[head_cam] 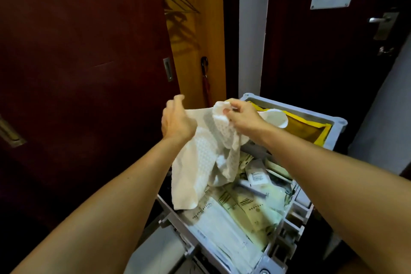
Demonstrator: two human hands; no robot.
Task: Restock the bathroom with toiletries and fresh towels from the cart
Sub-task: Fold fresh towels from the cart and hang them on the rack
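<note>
White towel (201, 162), one, gripped by two hands, left (176, 123), right (241, 115), over one cart (338, 127)

A white waffle-textured towel (206, 153) hangs bunched and half-unfolded above the grey cart (338, 124), its lower end drooping onto the pale green toiletry packets (251, 207) heaped in the cart's near compartment.

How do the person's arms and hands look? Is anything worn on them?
Both forearms are bare, with no sleeves in view. The left hand and right hand show no gloves, watch, bracelet or rings. The fingers are uncovered.
</note>
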